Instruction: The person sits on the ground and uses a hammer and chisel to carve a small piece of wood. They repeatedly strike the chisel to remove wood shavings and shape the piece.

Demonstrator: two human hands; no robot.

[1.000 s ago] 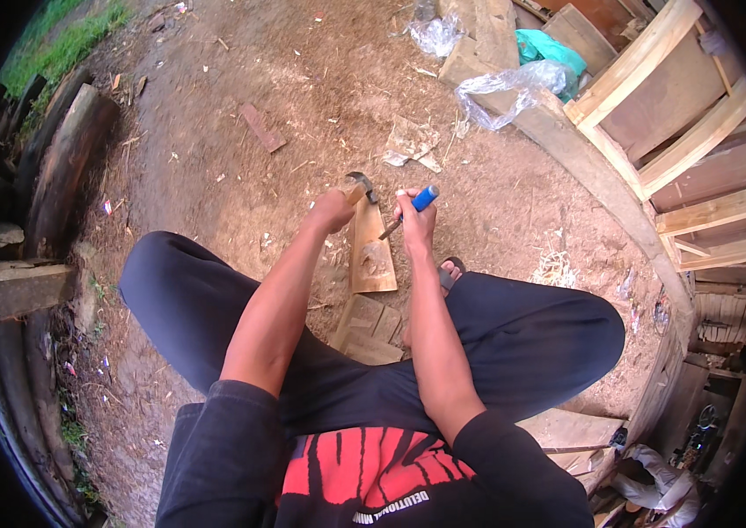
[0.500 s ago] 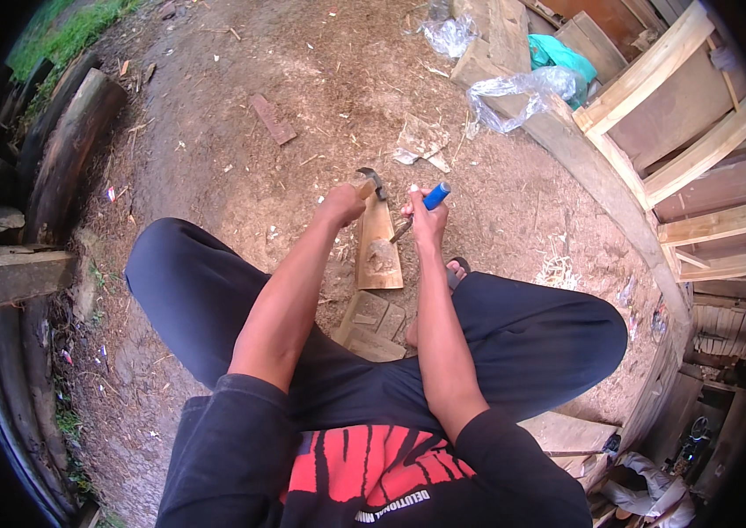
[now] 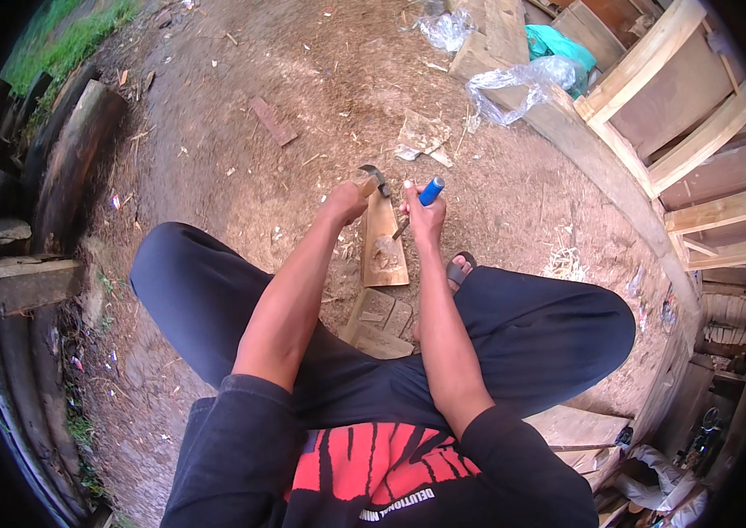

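Wooden tapered board [image 3: 383, 242] stands between hands: left [image 3: 344, 203] grips a hammer [image 3: 376, 179], right [image 3: 426, 217] a blue-handled chisel [image 3: 420, 201].

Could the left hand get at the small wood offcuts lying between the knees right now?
Probably not without letting go: the left hand is closed on a hammer at the top of the wooden board. The offcuts lie uncovered just below.

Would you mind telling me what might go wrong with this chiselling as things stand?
The left hand swings a hammer close to the right hand gripping the blue-handled chisel; a miss could hit fingers. The wooden piece looks unclamped and could shift. The sandalled foot is near the blade.
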